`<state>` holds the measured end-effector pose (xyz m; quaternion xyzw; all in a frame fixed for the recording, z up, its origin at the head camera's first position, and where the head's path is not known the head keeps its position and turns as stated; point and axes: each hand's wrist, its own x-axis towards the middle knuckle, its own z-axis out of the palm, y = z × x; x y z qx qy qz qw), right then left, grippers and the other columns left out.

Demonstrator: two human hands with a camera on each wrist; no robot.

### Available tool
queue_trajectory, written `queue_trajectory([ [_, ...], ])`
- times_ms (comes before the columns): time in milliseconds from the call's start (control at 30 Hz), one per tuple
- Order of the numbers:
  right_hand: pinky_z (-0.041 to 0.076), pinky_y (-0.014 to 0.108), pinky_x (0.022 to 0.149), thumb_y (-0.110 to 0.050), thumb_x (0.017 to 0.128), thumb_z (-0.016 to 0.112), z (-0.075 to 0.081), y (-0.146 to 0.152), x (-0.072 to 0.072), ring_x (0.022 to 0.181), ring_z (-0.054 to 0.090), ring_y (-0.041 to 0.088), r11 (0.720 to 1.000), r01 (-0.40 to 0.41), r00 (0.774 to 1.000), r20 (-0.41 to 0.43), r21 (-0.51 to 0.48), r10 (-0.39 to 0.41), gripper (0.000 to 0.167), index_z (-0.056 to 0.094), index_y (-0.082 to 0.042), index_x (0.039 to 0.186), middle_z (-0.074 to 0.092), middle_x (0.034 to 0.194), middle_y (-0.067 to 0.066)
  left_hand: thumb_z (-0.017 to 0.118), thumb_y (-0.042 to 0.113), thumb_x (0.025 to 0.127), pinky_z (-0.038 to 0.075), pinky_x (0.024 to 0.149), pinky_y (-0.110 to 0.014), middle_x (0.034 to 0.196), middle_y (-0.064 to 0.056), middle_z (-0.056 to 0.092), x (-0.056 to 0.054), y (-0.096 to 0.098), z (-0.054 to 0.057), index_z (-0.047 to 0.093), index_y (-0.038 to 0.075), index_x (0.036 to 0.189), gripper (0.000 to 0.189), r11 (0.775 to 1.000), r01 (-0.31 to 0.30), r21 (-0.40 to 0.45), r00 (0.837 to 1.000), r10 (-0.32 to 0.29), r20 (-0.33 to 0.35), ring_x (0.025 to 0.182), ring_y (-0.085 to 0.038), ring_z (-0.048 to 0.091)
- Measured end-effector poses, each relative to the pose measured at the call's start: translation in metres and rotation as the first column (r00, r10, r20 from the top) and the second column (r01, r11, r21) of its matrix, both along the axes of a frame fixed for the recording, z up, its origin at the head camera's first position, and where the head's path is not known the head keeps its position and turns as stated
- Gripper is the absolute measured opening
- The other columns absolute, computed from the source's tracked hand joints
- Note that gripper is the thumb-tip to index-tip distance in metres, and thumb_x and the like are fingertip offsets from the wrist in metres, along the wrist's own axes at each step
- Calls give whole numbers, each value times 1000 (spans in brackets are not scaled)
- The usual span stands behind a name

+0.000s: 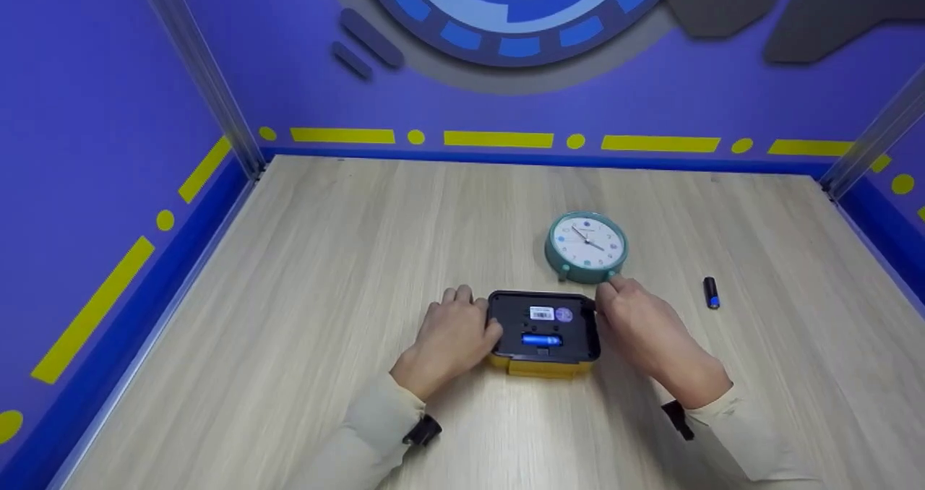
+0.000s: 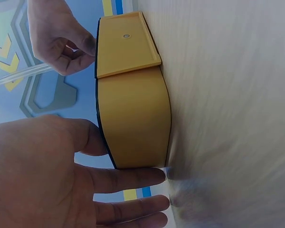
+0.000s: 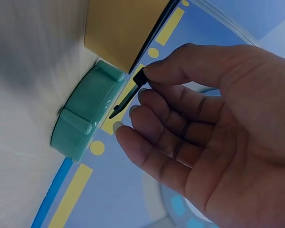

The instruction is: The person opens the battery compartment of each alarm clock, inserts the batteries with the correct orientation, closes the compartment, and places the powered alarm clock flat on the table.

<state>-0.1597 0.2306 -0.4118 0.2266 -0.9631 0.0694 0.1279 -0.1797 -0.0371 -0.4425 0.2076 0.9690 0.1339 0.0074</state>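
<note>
A yellow box-shaped device (image 1: 553, 369) lies on the table with its black back facing up. A blue battery (image 1: 541, 340) sits in the uncovered slot of that back. My left hand (image 1: 452, 334) grips the device's left end, thumb on the top rim and fingers against the side. Just off the right end, my right hand (image 1: 643, 327) pinches a thin black battery cover (image 3: 140, 77) between thumb and index finger. In the right wrist view the cover hangs apart from the device, its other fingers loosely curled.
Behind the device, a round green alarm clock (image 1: 587, 241) lies face up, close to my right fingertips. A black battery with a blue end (image 1: 711, 293) lies farther right. Blue panels (image 1: 433, 100) border the wooden table (image 1: 347, 230) at the back and sides.
</note>
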Motion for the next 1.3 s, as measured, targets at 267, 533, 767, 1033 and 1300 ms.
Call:
queue_trajectory([
  [267, 51, 38, 59, 10, 85, 76, -1, -6, 3, 70, 51, 23, 999, -26, 999, -28, -20, 26, 17, 60, 3, 86, 48, 77, 7, 51, 35, 106, 52, 81, -49, 104, -15, 60, 0, 0, 0, 72, -3, 116, 44, 1000, 1, -5, 1000, -1, 3, 97, -31, 56],
  [533, 54, 36, 62, 6, 86, 80, -1, -16, 7, 72, 52, 22, 999, -46, 998, -31, -7, 46, 19, 62, 3, 91, 51, 79, 8, 51, 35, 106, 52, 82, -49, 104, -15, 59, 0, 0, 0, 71, -3, 117, 44, 1000, -6, -6, 1000, 7, 15, 97, -31, 55],
  [767, 57, 33, 65, 0, 88, 82, 0, -27, 12, 72, 52, 19, 998, -49, 999, -6, 44, 49, 18, 67, 4, 97, 53, 80, 7, 51, 35, 106, 51, 81, -49, 103, -15, 59, 0, 0, 0, 72, -3, 117, 44, 1000, -1, 0, 1000, 1, 5, 98, -31, 55],
  [1033, 57, 35, 69, -1, 87, 85, 0, -36, 17, 78, 53, 22, 997, -67, 998, -9, 48, 68, 20, 68, 4, 97, 55, 85, 9, 51, 36, 106, 52, 82, -49, 104, -14, 59, 0, 0, 0, 71, -3, 118, 46, 1000, -3, -13, 1000, 3, 10, 98, -31, 55],
  [1300, 58, 35, 71, -1, 87, 84, -4, -44, 21, 76, 55, 20, 993, -107, 994, -13, 49, 108, 20, 66, 3, 94, 57, 84, 9, 52, 34, 106, 52, 81, -49, 102, -15, 59, 0, 0, -1, 72, -3, 115, 43, 1000, 5, -15, 1000, -5, -7, 97, -31, 56],
])
